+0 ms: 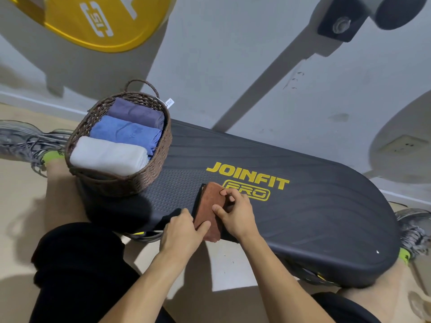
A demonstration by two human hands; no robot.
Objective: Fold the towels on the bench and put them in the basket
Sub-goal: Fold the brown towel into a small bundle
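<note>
Both hands hold the brown towel (207, 210) at the worktop's (303, 217) near edge: the left hand (184, 231) has its thumb pressed on the near end, its grip pinning the folds, and the right hand (235, 215) curls its fingers over the right side, likely squaring the bundle so it stays compact. At the worktop's left end stands the basket (121, 183), with white, blue and purple towels side by side, probably leaving little room.
</note>
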